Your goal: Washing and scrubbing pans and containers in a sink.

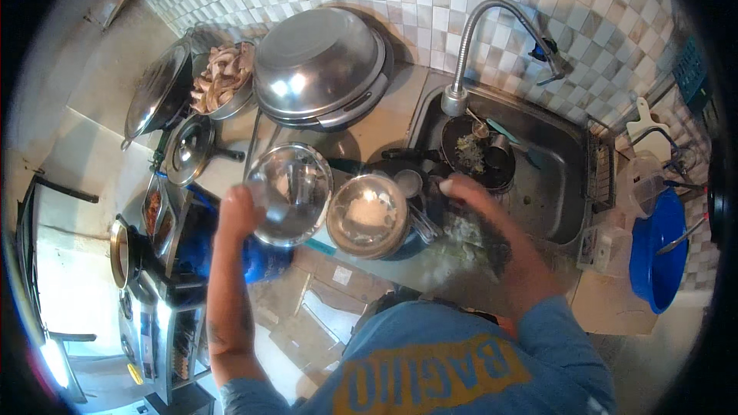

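Observation:
My left hand (241, 210) is closed on the near-left rim of a shiny metal bowl (307, 219), which is tilted so its inside shows. Just right of that bowl, a second metal bowl (367, 215) rests at the counter's front. My right hand (463, 190) is over the sink's left edge, beside several spoons or ladles (423, 223) and a dark pan or dish; its fingers are blurred and partly hidden. In the sink (557, 215), a black frying pan (469, 155) holds food scraps and small utensils.
A gooseneck faucet (463, 54) arches over the sink. Large upturned metal basins (319, 61) stand at the back, beside a pot of cut pale food pieces (223, 81). Left of me are a lidded pan (191, 150) and a stove area; a blue basin (659, 250) stands far right.

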The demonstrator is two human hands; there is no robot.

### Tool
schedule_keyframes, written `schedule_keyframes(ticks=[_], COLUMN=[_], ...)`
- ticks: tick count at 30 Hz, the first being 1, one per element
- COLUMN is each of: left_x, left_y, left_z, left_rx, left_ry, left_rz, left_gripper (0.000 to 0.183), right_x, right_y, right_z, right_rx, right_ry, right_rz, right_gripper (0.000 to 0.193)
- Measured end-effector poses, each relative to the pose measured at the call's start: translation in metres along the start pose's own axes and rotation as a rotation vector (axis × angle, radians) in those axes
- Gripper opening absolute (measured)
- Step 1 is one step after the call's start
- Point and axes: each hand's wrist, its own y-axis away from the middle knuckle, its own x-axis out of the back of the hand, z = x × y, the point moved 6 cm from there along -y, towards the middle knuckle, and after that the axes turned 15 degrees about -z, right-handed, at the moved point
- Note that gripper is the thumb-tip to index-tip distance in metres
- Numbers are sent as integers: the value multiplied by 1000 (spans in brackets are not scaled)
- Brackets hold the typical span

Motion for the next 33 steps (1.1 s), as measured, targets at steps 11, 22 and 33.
schedule_keyframes(ticks=[11,22,33], left_x=[-26,105,35], left_y=[-29,-1,31], left_z=[-59,332,474], left_rx=[93,-831,-1279], left_ry=[62,515,207], left_rz=[119,548,167], left_gripper=[32,18,21], right_x=[-8,-5,2], right_y=[43,163,198], right_z=[34,59,72], right_rx=[119,741,983], right_ry=[-878,-1731,-1640], right_rz=[-160,-59,-343], right_gripper=[40,33,40])
